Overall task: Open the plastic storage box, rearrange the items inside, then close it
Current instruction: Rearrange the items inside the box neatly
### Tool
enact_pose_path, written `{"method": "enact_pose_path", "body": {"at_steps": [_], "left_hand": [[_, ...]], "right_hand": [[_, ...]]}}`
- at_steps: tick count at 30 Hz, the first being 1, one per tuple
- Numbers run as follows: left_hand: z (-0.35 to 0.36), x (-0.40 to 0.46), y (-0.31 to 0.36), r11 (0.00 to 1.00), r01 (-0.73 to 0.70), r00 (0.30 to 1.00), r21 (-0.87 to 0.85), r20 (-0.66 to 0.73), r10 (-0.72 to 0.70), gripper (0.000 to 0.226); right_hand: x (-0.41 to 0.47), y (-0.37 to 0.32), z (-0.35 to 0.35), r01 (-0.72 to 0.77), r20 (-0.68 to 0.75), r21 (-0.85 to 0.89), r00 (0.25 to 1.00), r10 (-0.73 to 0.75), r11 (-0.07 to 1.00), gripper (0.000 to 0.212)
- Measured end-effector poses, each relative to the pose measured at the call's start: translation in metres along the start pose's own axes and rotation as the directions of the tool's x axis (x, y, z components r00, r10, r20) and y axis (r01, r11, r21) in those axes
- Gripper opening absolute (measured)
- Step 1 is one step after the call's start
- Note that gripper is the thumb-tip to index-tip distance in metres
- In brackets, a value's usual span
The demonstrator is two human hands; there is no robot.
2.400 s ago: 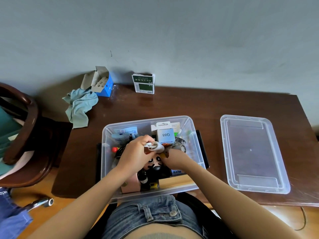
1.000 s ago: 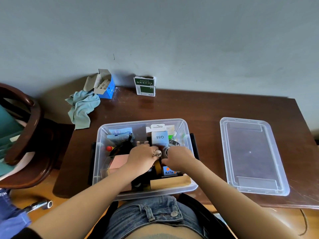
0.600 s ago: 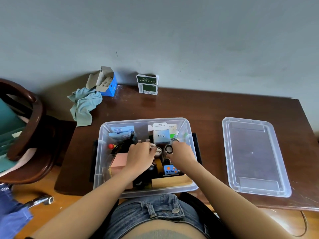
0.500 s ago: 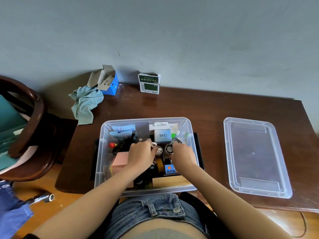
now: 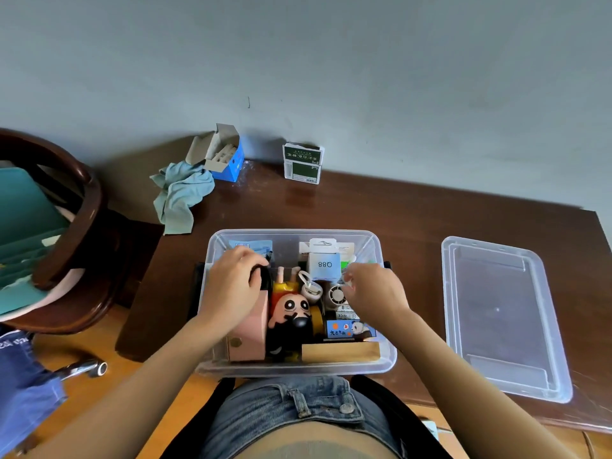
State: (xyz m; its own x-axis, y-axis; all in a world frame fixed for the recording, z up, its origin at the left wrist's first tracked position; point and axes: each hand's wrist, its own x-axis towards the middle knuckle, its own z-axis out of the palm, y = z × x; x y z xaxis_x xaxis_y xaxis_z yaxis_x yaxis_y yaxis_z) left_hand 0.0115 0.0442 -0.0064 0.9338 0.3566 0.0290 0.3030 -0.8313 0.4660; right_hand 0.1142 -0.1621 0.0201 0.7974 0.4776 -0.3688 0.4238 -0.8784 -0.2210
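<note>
The clear storage box (image 5: 298, 367) sits open at the desk's (image 5: 397, 220) near edge, its lid (image 5: 503, 319) lying well apart to the right. Since a moment ago the hands have parted: the left hand (image 5: 231, 286) curls around a dark item beside the pink box (image 5: 250, 329), the right hand (image 5: 374, 289) pinches something small near the white carton (image 5: 324, 265).

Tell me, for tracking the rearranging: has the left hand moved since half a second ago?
Yes. The left hand moved left, away from the Q88 package, toward the left wall of the storage box.
</note>
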Motion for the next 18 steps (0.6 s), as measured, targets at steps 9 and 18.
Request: {"method": "enact_pose_path", "body": {"at_steps": [9,18], "left_hand": [[-0.002,0.030,-0.006,0.811,0.028,0.968,0.584,0.188,-0.168,0.036],[-0.007,0.041,-0.016,0.819,-0.073,0.965,0.569,0.248,-0.086,0.020]], "right_hand": [[0.018,-0.035,-0.006,0.139,-0.041,0.149,0.990,-0.135,0.979,0.022],[0.020,-0.035,-0.001,0.178,-0.073,0.252,0.984,-0.165,0.951,0.019]]}}
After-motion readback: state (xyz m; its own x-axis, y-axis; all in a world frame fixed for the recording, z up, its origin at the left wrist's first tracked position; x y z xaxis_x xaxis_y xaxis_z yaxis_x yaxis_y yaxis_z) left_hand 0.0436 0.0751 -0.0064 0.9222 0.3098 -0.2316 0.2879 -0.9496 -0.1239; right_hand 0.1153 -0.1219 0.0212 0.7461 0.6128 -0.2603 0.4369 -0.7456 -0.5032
